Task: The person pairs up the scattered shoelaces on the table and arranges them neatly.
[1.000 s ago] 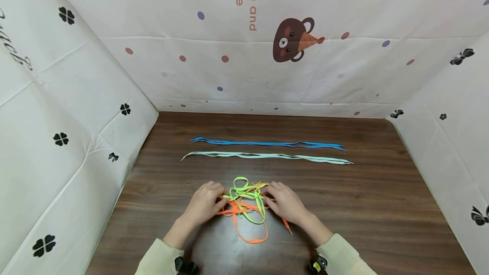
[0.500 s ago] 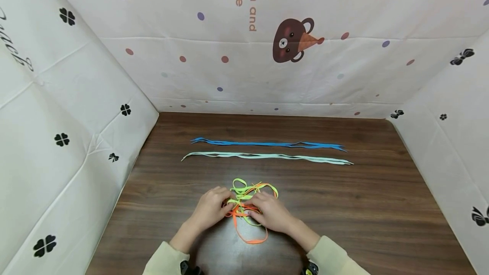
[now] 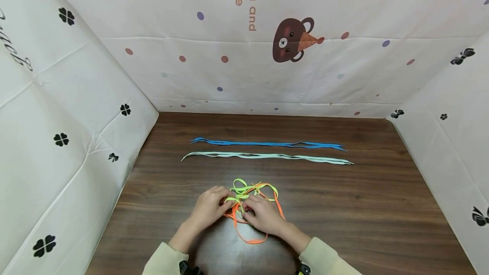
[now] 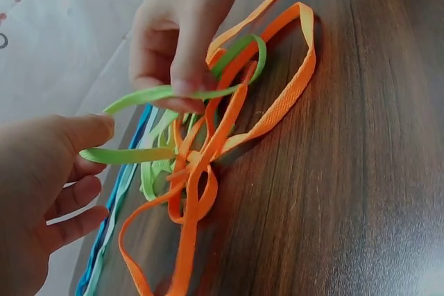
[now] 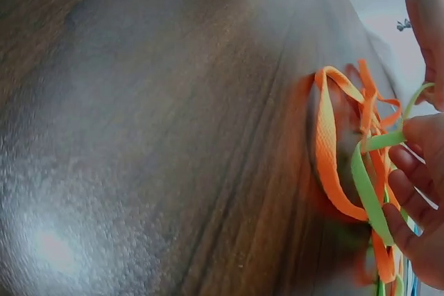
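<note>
Over a loose tangle of flat shoelaces, both hands work close together. My left hand [image 3: 209,208] pinches a loop of the neon green lace [image 4: 132,156] between thumb and forefinger, its other fingers loosely bent. Another part of that green lace is gripped between thumb and fingers of my right hand [image 3: 265,215], just to the right. A short green stretch runs between the two hands in the left wrist view. Orange lace [image 4: 291,95] is interlaced with the green below the hands and spreads in loops on the wooden table. Fingers hide part of the tangle's middle.
Behind the tangle, a pale mint bundle of laces [image 3: 267,155] lies stretched across the table [image 3: 363,207]. A blue bundle of laces [image 3: 248,143] lies parallel beyond it. Printed white cloth [image 3: 183,75] walls off the back and both sides.
My right hand has moved left from the tangle's right side to its middle and now grips green lace. The left hand has shifted slightly right, and an orange stretch at the right shows again.
</note>
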`<action>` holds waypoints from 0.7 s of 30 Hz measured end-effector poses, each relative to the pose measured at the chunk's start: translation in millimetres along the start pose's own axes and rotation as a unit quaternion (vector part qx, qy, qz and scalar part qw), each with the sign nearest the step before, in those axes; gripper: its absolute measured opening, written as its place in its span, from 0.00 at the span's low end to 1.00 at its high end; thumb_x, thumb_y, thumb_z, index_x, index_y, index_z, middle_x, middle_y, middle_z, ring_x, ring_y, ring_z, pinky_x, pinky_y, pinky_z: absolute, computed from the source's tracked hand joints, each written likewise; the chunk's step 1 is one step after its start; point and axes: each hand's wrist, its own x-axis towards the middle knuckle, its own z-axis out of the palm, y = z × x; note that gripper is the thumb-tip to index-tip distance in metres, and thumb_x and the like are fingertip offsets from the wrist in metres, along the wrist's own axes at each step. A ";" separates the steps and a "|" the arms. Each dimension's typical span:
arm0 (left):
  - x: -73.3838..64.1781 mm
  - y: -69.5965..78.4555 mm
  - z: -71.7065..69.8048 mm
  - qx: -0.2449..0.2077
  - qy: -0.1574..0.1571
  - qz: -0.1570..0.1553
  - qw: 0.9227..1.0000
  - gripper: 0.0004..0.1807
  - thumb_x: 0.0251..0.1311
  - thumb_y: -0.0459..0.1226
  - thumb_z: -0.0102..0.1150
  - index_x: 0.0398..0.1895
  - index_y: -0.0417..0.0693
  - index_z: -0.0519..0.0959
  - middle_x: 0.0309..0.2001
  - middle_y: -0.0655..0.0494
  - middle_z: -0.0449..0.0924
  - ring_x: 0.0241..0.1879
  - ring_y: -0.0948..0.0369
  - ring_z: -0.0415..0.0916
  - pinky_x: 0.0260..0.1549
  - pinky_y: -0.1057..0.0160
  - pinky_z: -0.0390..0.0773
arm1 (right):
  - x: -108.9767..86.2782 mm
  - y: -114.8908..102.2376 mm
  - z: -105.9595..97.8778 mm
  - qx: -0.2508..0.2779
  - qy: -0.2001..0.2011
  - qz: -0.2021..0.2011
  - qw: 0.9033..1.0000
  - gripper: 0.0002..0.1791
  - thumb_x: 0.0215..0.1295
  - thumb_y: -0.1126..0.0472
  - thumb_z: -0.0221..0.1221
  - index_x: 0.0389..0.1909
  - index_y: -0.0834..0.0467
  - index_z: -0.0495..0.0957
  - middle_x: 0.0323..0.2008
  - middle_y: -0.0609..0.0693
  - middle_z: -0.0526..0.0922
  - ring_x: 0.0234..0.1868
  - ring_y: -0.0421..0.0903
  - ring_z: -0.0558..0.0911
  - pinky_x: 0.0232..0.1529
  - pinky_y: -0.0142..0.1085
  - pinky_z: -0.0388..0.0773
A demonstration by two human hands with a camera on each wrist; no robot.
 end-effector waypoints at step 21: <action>-4.1 -13.2 -13.8 0.042 -0.041 -0.002 0.998 0.04 0.52 0.36 0.64 0.30 0.58 0.83 0.27 0.70 0.76 0.30 0.70 0.73 0.31 0.65 0.76 | -18.7 21.3 -41.4 0.103 0.018 0.048 0.993 0.02 0.64 0.63 0.55 0.32 0.56 0.76 0.24 0.43 0.77 0.22 0.30 0.67 0.25 0.25 0.68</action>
